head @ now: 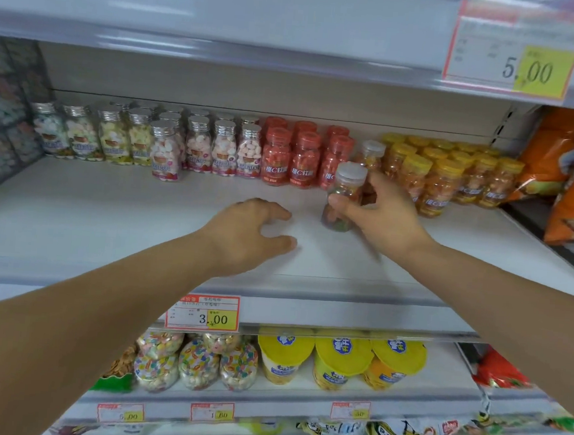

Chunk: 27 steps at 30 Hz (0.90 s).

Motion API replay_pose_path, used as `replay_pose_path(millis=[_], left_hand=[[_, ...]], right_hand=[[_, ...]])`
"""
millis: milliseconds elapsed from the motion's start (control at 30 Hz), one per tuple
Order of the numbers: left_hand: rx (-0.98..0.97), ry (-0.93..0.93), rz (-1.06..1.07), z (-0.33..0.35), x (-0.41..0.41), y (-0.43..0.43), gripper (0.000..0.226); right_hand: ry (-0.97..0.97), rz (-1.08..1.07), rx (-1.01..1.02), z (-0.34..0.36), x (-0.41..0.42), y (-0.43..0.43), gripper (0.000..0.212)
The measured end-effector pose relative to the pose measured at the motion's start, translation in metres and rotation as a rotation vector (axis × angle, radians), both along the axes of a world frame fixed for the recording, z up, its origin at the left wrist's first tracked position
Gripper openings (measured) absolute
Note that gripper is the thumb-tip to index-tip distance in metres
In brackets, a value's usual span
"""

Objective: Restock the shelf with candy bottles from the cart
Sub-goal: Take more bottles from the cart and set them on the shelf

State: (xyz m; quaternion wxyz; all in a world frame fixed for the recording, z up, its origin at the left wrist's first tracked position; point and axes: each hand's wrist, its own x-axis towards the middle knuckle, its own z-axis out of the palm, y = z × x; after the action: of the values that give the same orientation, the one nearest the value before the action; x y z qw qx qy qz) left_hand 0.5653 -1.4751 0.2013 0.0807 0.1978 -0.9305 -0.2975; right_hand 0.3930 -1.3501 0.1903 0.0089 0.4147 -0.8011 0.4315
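Head view, the only one I had: the right hand (385, 214) pinched a white-capped candy bottle (345, 194) upright at the shelf (106, 223), just before the red-capped row (290, 155); I couldn't tell whether its base had landed. The left hand (253, 232) hung loosely curled and held nothing. The back rows were stocked and the front was bare, so I judged plenty remained. Cart not in view.

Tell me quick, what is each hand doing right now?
Left hand: open, holding nothing, over the shelf.
Right hand: closed around a white-capped candy bottle.
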Motion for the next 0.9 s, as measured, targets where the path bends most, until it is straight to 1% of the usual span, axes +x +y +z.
replay_pose_path(millis=[100,167,233,333,400,533,633,767,900], left_hand=[[-0.057,-0.095,-0.062,-0.002,-0.016,0.011,0.057],[-0.109,-0.181,-0.083,-0.004,-0.027,0.018,0.062],[-0.179,-0.282,-0.086,-0.008,-0.034,0.023,0.066],[-0.209,-0.376,-0.077,-0.015,-0.039,0.025,0.069],[-0.215,-0.393,-0.073,-0.017,-0.04,0.025,0.07],[-0.216,-0.391,-0.063,-0.018,-0.04,0.026,0.069],[-0.218,-0.389,-0.055,-0.018,-0.04,0.027,0.069],[-0.212,-0.392,-0.057,-0.017,-0.038,0.027,0.069],[-0.215,-0.398,-0.061,-0.016,-0.038,0.028,0.069]], right_hand=[[-0.021,-0.093,-0.02,0.001,-0.011,0.016,0.055],[-0.017,-0.158,-0.062,0.0,-0.015,0.024,0.056],[-0.004,-0.205,-0.086,-0.001,-0.015,0.031,0.05],[0.053,-0.211,-0.022,-0.005,-0.014,0.038,0.036],[0.104,-0.168,0.046,-0.009,-0.011,0.04,0.031],[0.105,-0.033,0.122,-0.013,-0.002,0.037,0.027],[0.081,-0.096,0.129,-0.009,-0.002,0.03,0.029],[0.017,-0.181,0.088,-0.007,-0.011,0.022,0.037],[0.016,-0.23,0.111,-0.01,-0.015,0.018,0.056]])
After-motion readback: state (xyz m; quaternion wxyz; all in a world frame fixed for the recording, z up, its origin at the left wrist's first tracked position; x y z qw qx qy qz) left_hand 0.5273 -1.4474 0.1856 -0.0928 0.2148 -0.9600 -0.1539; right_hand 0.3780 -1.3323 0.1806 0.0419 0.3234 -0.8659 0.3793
